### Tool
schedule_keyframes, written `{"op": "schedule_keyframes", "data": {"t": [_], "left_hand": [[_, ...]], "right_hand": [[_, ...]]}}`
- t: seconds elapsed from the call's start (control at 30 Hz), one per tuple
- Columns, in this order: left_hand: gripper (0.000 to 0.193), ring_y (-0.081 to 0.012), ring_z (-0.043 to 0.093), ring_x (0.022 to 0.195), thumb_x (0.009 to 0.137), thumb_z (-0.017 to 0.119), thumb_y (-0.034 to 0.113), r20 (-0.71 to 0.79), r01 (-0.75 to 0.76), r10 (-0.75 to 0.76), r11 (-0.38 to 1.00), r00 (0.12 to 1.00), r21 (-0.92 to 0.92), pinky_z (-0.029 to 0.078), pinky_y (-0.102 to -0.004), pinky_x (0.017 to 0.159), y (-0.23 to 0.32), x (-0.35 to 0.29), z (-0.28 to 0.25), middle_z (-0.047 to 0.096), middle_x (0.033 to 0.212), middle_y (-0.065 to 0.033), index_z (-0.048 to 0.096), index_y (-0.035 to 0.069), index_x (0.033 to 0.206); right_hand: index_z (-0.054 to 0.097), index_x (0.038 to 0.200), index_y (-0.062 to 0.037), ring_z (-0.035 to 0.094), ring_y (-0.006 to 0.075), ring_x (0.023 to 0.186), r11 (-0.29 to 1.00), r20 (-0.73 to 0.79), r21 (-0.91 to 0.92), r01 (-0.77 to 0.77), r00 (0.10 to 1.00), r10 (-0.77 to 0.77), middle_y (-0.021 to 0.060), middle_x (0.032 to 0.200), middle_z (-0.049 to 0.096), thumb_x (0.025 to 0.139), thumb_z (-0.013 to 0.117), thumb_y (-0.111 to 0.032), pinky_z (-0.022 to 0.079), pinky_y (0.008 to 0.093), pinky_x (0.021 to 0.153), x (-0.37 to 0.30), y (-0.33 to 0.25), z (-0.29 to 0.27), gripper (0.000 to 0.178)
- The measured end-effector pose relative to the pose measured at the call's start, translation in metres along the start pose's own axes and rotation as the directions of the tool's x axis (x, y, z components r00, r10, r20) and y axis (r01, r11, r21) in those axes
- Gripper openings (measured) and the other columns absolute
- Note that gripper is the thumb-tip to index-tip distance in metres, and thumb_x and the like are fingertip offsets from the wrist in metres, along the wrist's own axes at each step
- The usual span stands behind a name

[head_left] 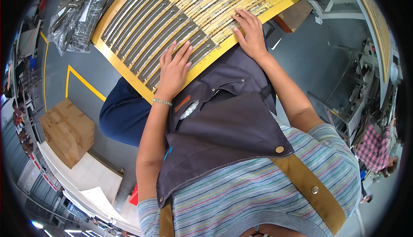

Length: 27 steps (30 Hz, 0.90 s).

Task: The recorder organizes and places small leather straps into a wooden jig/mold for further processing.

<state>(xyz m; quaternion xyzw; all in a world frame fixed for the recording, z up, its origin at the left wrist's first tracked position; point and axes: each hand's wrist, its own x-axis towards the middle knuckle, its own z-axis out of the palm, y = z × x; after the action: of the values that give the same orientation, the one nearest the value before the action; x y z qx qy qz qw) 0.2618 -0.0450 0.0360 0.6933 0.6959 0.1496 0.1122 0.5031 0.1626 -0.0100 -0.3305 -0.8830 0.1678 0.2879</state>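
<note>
Just beside one yellow slotted board (215,55), set across the lap, plastic-wrapped bundles (84,26) are seen; one cardboard box (71,127) is placed farther left. Dark strips (170,25) are touched by the left hand (174,71), bare slots by the right hand (252,35), both loosely spread.

Workshop with yellow floor markings (86,82)

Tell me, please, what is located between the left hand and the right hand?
The head view shows part of the yellow slotted board, with some dark strips lying on it.
</note>
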Motion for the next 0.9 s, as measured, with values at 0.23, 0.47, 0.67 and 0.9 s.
{"op": "schedule_keyframes", "data": {"t": [0.23,0.47,0.67,0.9], "left_hand": [[0.052,-0.0324,0.033,0.149,0.096,0.065,0.020,-0.058,-0.041,0.044,0.998,0.997,0.053,0.028,-0.0519,0.118,0.012,0.041,0.024,0.049,0.154,-0.0020,0.056,0.015,0.147],[0.050,-0.0340,0.031,0.151,0.096,0.065,0.018,-0.096,-0.026,0.017,0.995,0.995,-0.092,0.025,-0.0521,0.118,0.024,0.017,0.008,0.049,0.155,-0.0039,0.057,0.014,0.145],[0.050,-0.0325,0.033,0.150,0.093,0.067,0.016,0.034,-0.045,0.047,0.997,0.998,-0.055,0.028,-0.0508,0.118,0.019,-0.025,0.004,0.050,0.154,-0.0019,0.059,0.013,0.142],[0.052,-0.0291,0.031,0.151,0.096,0.065,0.028,-0.011,-0.128,0.129,0.991,0.992,0.038,0.027,-0.0507,0.121,0.032,0.020,0.024,0.047,0.157,0.0005,0.057,0.014,0.145]], "right_hand": [[0.064,0.132,-0.0094,0.046,0.0322,0.140,1.000,-0.007,0.005,0.006,1.000,-0.006,0.0105,0.145,0.056,0.096,0.062,-0.023,0.033,0.0472,0.117,0.001,-0.003,0.000,0.038],[0.064,0.132,-0.0096,0.047,0.0325,0.140,1.000,-0.008,-0.001,0.008,1.000,-0.008,0.0103,0.145,0.057,0.095,0.064,-0.023,0.034,0.0472,0.117,0.000,0.000,0.000,0.039],[0.064,0.132,-0.0097,0.047,0.0323,0.140,1.000,-0.013,-0.018,0.004,1.000,-0.004,0.0099,0.145,0.057,0.095,0.065,-0.022,0.033,0.0471,0.117,-0.001,-0.002,0.002,0.039],[0.063,0.133,-0.0091,0.045,0.0321,0.142,1.000,0.006,-0.012,0.014,1.000,-0.014,0.0093,0.147,0.055,0.095,0.064,-0.021,0.032,0.0467,0.117,0.001,-0.003,0.002,0.040]]}}
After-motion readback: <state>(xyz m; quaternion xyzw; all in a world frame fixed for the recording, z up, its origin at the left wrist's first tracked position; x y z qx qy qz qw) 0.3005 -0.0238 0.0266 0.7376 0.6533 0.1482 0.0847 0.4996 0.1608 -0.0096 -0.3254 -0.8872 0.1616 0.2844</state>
